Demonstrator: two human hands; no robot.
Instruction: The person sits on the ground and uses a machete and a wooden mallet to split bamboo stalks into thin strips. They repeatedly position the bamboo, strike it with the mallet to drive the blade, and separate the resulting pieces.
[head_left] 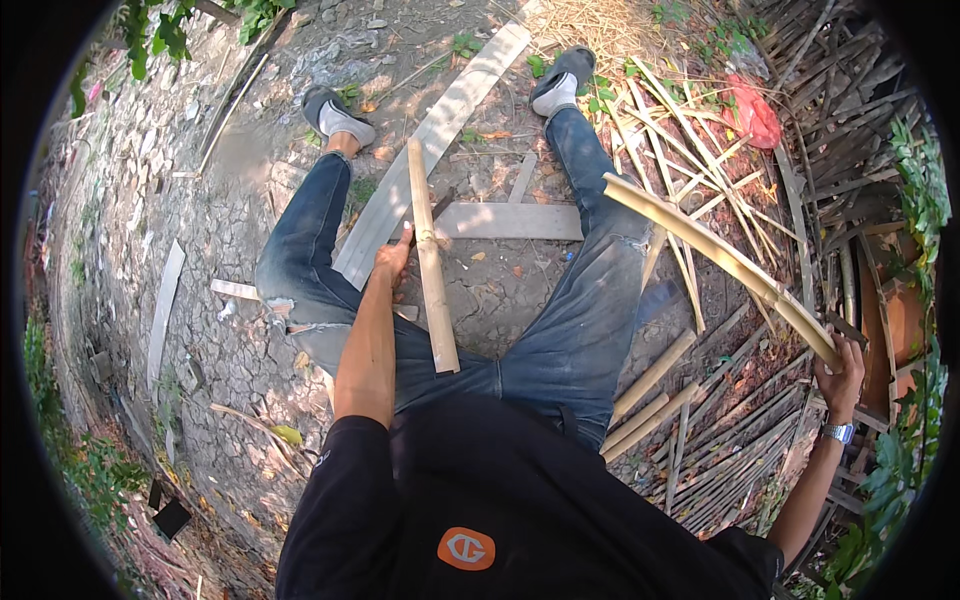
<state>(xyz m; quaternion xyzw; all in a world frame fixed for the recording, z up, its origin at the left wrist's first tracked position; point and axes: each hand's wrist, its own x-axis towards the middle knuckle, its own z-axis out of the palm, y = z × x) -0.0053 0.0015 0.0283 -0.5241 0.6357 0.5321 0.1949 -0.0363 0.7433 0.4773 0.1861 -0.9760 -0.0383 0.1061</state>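
The person sits on cracked ground point(200, 240) with legs spread, in jeans point(560, 330) and a black shirt point(500, 500). The left hand point(392, 258) is clenched around a short bamboo slat point(430, 255) that stands nearly upright between the knees, its lower end by the left thigh. The right hand point(840, 375), a watch point(838, 432) on its wrist, is stretched far out to the right and grasps the end of a long curved bamboo strip point(715, 255), which arcs up and left over the right knee. Flat grey planks point(440, 120) lie on the ground between the legs. A pile of split bamboo point(700, 420) lies at the right, with a red bag point(752, 112) beyond it.
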